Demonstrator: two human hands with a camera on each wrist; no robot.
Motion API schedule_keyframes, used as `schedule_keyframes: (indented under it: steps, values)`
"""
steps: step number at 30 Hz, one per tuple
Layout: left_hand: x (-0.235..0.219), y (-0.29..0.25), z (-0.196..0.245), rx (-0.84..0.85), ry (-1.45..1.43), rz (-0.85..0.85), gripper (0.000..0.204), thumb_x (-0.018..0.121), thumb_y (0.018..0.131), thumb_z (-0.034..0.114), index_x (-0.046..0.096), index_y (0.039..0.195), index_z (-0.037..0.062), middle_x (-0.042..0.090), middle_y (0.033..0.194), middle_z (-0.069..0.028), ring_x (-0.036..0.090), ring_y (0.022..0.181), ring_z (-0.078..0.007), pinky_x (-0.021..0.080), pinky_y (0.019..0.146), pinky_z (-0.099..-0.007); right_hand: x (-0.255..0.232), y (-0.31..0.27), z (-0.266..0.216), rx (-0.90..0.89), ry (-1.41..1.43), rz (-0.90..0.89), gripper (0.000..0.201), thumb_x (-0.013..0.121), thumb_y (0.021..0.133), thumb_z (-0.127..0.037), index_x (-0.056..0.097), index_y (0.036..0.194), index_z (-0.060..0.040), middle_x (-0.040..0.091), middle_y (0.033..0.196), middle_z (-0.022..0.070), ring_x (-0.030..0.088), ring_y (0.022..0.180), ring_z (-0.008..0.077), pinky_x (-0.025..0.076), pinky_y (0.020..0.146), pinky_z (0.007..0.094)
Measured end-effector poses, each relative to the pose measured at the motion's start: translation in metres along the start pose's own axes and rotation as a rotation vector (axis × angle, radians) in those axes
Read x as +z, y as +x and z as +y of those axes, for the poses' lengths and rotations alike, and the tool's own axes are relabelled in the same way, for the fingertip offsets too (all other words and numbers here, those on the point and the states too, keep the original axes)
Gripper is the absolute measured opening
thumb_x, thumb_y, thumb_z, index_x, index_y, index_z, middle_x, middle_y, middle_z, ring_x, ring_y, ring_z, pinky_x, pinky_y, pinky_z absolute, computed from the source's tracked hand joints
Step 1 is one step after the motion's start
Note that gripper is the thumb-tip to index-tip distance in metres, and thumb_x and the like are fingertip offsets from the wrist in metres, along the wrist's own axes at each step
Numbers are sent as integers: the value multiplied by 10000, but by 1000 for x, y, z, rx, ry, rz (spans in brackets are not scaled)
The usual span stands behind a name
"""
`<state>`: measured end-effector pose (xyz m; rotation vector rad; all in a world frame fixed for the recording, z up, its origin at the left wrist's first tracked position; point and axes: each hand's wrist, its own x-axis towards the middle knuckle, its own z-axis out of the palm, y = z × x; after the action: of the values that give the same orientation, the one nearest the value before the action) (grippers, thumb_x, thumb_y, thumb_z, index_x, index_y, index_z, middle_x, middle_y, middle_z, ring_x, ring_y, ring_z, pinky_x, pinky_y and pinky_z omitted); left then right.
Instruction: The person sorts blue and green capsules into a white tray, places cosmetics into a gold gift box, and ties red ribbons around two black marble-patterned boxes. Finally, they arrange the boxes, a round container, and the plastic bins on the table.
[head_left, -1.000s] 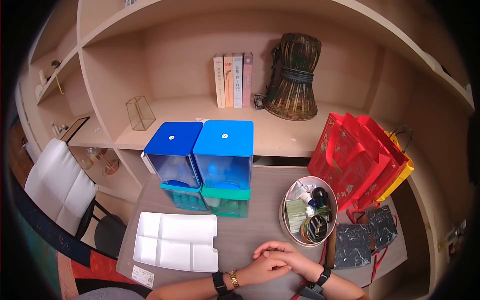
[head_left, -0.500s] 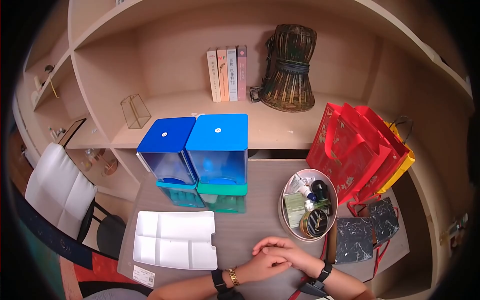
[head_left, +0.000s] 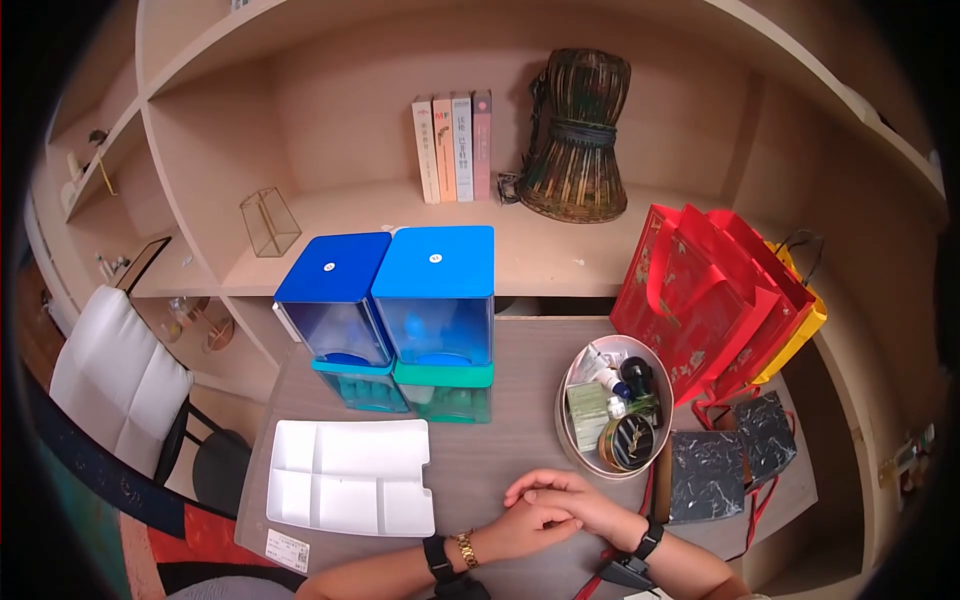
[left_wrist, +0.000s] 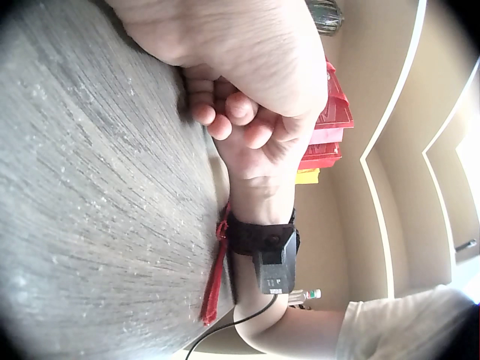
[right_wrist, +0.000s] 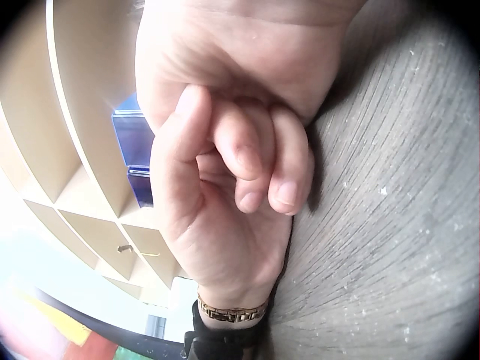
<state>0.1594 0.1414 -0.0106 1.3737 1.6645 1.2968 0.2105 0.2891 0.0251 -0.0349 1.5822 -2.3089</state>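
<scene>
My left hand (head_left: 525, 530), with a gold bracelet (head_left: 466, 550) at its wrist, is clasped with my right hand (head_left: 600, 518) near the table's front edge. Curled left fingers (left_wrist: 217, 126) wrap the right hand in the left wrist view. In the right wrist view, right fingers (right_wrist: 286, 169) curl over the left palm. Left of the hands lies a white divided tray (head_left: 350, 505). Behind the right hand stands an oval container (head_left: 563, 425) with a dark round tin (head_left: 628, 445), a green box (head_left: 590, 415), tubes and bottles.
Blue-lidded boxes (head_left: 435, 260) stand on green-topped bins (head_left: 445, 400) at the back left. Red gift bags (head_left: 690, 300) and a yellow bag (head_left: 795, 345) stand at the right, near black marbled boxes (head_left: 706, 475). Books (head_left: 450, 150) and a woven drum-shaped piece (head_left: 575, 150) occupy the shelf.
The head view tilted slightly, so the scene shifted a little up and left, then steadied. Both hands stay clasped in the same place; nothing on the table has moved.
</scene>
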Motion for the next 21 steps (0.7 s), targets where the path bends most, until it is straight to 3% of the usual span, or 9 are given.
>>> schedule_keyframes:
  steps: [21]
  values:
    - [0, 0, -3, -18, 8, -25, 194, 612, 946, 198, 703, 936, 27, 586, 687, -19, 521, 641, -97, 415, 570, -267, -1, 0, 2, 11, 0, -10, 252, 530, 996, -170, 613, 1154, 9, 644, 1130, 88, 603, 1062, 139, 481, 929, 276]
